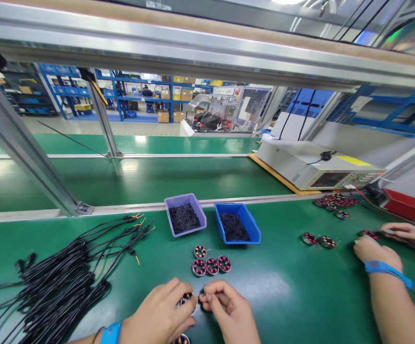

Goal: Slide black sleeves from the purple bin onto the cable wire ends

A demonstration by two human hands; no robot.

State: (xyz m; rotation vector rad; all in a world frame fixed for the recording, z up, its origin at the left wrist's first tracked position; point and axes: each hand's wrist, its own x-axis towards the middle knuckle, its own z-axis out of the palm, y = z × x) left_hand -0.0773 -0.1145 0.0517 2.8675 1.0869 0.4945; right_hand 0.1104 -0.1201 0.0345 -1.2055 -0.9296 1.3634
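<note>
My left hand (162,310), with a blue band at its wrist, is closed around a round motor stator (186,299) with copper windings. Close beside it, my right hand (231,310) pinches a small dark piece (201,297) between thumb and fingertips; its exact kind is too small to make out. Another motor stator (181,339) lies partly hidden below my left hand. Just beyond my hands, several motor stators (212,266) with red and copper-coloured coils rest on the green table.
A purple bin (203,220) and a blue bin (255,235) hold short black tube-like pieces. Bundled black cables (67,272) lie at left. At right, a co-worker's hands (379,253) handle another stator near several more (333,200). A grey instrument (315,160) and red bin (408,205) stand behind.
</note>
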